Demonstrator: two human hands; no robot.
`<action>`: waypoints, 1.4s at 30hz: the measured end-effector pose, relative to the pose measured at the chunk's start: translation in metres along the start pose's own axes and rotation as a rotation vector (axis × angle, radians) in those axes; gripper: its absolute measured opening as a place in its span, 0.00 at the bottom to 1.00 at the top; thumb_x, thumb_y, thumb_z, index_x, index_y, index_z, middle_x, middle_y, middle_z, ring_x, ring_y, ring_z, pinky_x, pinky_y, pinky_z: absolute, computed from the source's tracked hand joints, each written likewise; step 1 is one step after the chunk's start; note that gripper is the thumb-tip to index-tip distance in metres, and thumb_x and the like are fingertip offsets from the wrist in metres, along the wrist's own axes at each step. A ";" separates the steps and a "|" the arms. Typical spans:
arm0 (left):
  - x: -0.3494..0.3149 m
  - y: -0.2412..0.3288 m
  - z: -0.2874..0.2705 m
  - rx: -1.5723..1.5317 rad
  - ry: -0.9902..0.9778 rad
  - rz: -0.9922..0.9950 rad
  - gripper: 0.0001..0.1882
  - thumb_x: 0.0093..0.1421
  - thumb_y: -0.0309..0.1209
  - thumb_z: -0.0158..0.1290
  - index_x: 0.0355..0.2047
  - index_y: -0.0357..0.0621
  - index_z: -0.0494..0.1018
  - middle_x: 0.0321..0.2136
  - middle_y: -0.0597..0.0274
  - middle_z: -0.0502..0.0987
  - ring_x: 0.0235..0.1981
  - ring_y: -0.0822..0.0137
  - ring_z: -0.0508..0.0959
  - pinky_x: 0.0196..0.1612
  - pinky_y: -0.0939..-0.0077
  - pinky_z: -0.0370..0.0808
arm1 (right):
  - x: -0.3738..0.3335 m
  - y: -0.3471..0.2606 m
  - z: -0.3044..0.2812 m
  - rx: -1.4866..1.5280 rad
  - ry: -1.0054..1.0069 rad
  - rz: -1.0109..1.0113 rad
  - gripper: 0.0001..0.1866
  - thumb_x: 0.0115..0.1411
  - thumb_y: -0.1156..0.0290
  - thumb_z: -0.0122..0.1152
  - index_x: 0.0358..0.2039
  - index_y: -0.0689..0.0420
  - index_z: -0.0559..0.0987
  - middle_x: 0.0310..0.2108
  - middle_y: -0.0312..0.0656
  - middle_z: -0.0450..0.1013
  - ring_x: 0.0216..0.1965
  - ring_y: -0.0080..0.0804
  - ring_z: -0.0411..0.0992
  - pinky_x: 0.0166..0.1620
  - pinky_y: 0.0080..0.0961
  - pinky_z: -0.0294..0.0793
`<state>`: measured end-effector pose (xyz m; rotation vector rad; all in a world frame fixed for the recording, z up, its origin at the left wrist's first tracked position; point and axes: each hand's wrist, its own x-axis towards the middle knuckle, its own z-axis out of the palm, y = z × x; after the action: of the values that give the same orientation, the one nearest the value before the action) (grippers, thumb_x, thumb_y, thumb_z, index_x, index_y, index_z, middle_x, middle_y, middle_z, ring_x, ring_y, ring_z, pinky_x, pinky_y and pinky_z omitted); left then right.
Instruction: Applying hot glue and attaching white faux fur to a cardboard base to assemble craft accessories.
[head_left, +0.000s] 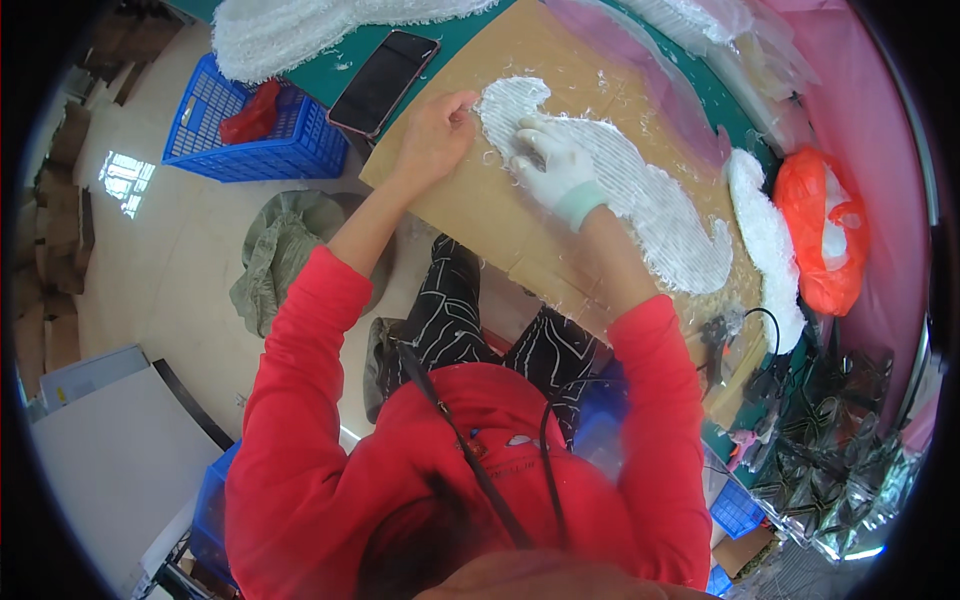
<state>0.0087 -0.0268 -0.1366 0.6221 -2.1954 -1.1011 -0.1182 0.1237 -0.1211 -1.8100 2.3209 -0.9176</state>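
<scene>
A wavy-edged piece of white ribbed fabric (640, 180) with shaggy edges lies on a sheet of brown cardboard (450, 215). My left hand (437, 138) is bare and closed, its fingertips curled beside the fabric's left end. Whatever those fingers pinch, if anything, is too small to make out. On my right hand (560, 170) is a white glove with a pale green cuff. It rests on top of the fabric's left part, fingers stretched out and slightly apart. White lint is scattered over the cardboard around the fabric.
A phone (385, 82) lies left of the cardboard, near a blue crate (255, 150) holding something red. More white shaggy fabric (765, 240) and an orange plastic bag (825, 230) sit at the right. Fluffy white material (300, 35) covers the far left tabletop. Clear plastic lies at the back.
</scene>
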 end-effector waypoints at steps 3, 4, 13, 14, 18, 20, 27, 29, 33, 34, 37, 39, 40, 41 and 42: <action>0.001 0.009 0.007 -0.101 -0.030 0.092 0.12 0.50 0.22 0.48 0.36 0.38 0.72 0.35 0.56 0.75 0.35 0.67 0.75 0.38 0.77 0.71 | -0.002 0.002 0.004 0.015 0.048 -0.045 0.14 0.47 0.66 0.56 0.35 0.58 0.75 0.45 0.43 0.69 0.50 0.41 0.64 0.52 0.31 0.63; 0.003 0.010 0.010 -0.101 -0.029 0.094 0.12 0.50 0.22 0.48 0.36 0.38 0.72 0.35 0.56 0.75 0.35 0.67 0.75 0.38 0.77 0.71 | -0.004 0.001 0.005 0.031 0.060 -0.029 0.13 0.47 0.67 0.56 0.34 0.58 0.76 0.45 0.43 0.69 0.49 0.41 0.64 0.52 0.31 0.63; 0.009 0.001 0.038 0.162 -0.001 0.527 0.07 0.50 0.25 0.50 0.29 0.35 0.74 0.33 0.55 0.75 0.37 0.56 0.74 0.41 0.68 0.70 | -0.020 -0.011 -0.019 -0.021 0.035 0.005 0.12 0.49 0.69 0.54 0.35 0.58 0.75 0.45 0.42 0.69 0.47 0.39 0.67 0.48 0.30 0.66; 0.008 0.001 0.037 0.172 -0.026 0.514 0.08 0.51 0.25 0.50 0.31 0.35 0.74 0.35 0.55 0.75 0.38 0.56 0.73 0.43 0.68 0.70 | -0.027 -0.012 -0.026 -0.024 0.019 0.012 0.11 0.49 0.70 0.54 0.35 0.58 0.75 0.45 0.42 0.69 0.46 0.39 0.67 0.48 0.29 0.67; 0.008 -0.006 0.040 0.207 -0.046 0.497 0.09 0.53 0.26 0.50 0.33 0.35 0.74 0.37 0.55 0.75 0.40 0.57 0.72 0.45 0.69 0.69 | -0.072 0.001 -0.052 -0.065 0.117 -0.030 0.10 0.48 0.70 0.56 0.33 0.57 0.75 0.40 0.41 0.71 0.41 0.38 0.69 0.44 0.30 0.69; 0.008 -0.002 0.039 0.185 -0.047 0.497 0.09 0.53 0.26 0.50 0.33 0.35 0.74 0.37 0.55 0.75 0.40 0.57 0.72 0.45 0.69 0.69 | -0.098 0.007 -0.066 -0.113 0.130 0.133 0.10 0.49 0.70 0.55 0.32 0.58 0.74 0.40 0.42 0.71 0.42 0.39 0.69 0.45 0.30 0.69; 0.007 -0.003 0.034 0.229 -0.030 0.541 0.08 0.53 0.27 0.49 0.31 0.36 0.74 0.36 0.56 0.75 0.40 0.58 0.72 0.44 0.69 0.69 | -0.090 -0.009 -0.071 -0.222 0.103 0.088 0.13 0.53 0.68 0.53 0.39 0.57 0.73 0.46 0.43 0.68 0.48 0.39 0.66 0.50 0.31 0.64; 0.007 -0.001 0.037 0.221 -0.031 0.545 0.08 0.53 0.27 0.49 0.31 0.36 0.74 0.36 0.56 0.75 0.40 0.58 0.72 0.44 0.69 0.69 | -0.083 -0.008 -0.056 -0.312 0.125 0.029 0.16 0.54 0.64 0.52 0.41 0.57 0.72 0.48 0.44 0.66 0.52 0.40 0.62 0.54 0.34 0.59; 0.006 0.001 0.039 0.212 -0.010 0.556 0.08 0.53 0.26 0.49 0.31 0.36 0.74 0.36 0.56 0.74 0.40 0.58 0.72 0.44 0.69 0.69 | -0.073 -0.007 -0.040 -0.360 0.085 -0.020 0.20 0.53 0.57 0.52 0.41 0.58 0.70 0.50 0.47 0.63 0.53 0.44 0.60 0.55 0.41 0.53; 0.005 0.002 0.038 0.212 -0.013 0.557 0.08 0.53 0.26 0.49 0.31 0.36 0.74 0.36 0.56 0.74 0.40 0.58 0.72 0.44 0.69 0.69 | -0.073 -0.006 -0.037 -0.359 0.087 -0.017 0.20 0.53 0.57 0.52 0.41 0.58 0.70 0.50 0.47 0.63 0.53 0.44 0.60 0.55 0.41 0.53; 0.006 0.003 0.036 0.204 -0.001 0.544 0.07 0.53 0.26 0.49 0.31 0.36 0.73 0.36 0.56 0.74 0.40 0.58 0.72 0.44 0.69 0.69 | -0.076 0.002 -0.027 -0.360 0.037 0.036 0.23 0.54 0.55 0.51 0.44 0.58 0.69 0.51 0.48 0.62 0.54 0.44 0.58 0.56 0.41 0.51; 0.005 0.003 0.034 0.215 0.035 0.549 0.07 0.52 0.27 0.50 0.30 0.36 0.73 0.35 0.56 0.74 0.40 0.58 0.72 0.43 0.68 0.70 | -0.079 0.008 -0.020 -0.336 0.103 0.035 0.23 0.54 0.55 0.51 0.45 0.58 0.69 0.50 0.47 0.63 0.54 0.43 0.58 0.57 0.40 0.51; 0.005 0.004 0.033 0.216 0.034 0.547 0.07 0.52 0.27 0.50 0.30 0.36 0.73 0.35 0.56 0.74 0.40 0.58 0.72 0.43 0.68 0.70 | -0.079 0.008 -0.020 -0.335 0.102 0.035 0.23 0.54 0.55 0.51 0.45 0.58 0.69 0.50 0.47 0.63 0.54 0.43 0.58 0.57 0.40 0.51; 0.005 0.006 0.033 0.254 0.078 0.531 0.08 0.52 0.28 0.50 0.30 0.37 0.74 0.35 0.57 0.75 0.40 0.59 0.72 0.43 0.68 0.70 | -0.079 0.008 -0.020 -0.338 0.107 0.044 0.23 0.54 0.55 0.51 0.45 0.58 0.69 0.50 0.47 0.63 0.54 0.43 0.58 0.57 0.40 0.51; 0.004 0.006 0.032 0.292 0.122 0.514 0.08 0.52 0.29 0.51 0.29 0.37 0.74 0.34 0.58 0.75 0.39 0.59 0.72 0.42 0.68 0.70 | -0.079 0.008 -0.019 -0.342 0.113 0.052 0.23 0.54 0.55 0.51 0.45 0.58 0.69 0.50 0.47 0.63 0.54 0.44 0.58 0.57 0.40 0.51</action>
<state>-0.0175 -0.0083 -0.1454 0.2075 -2.2456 -0.4718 -0.1081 0.2040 -0.1333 -1.8411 2.7221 -0.6641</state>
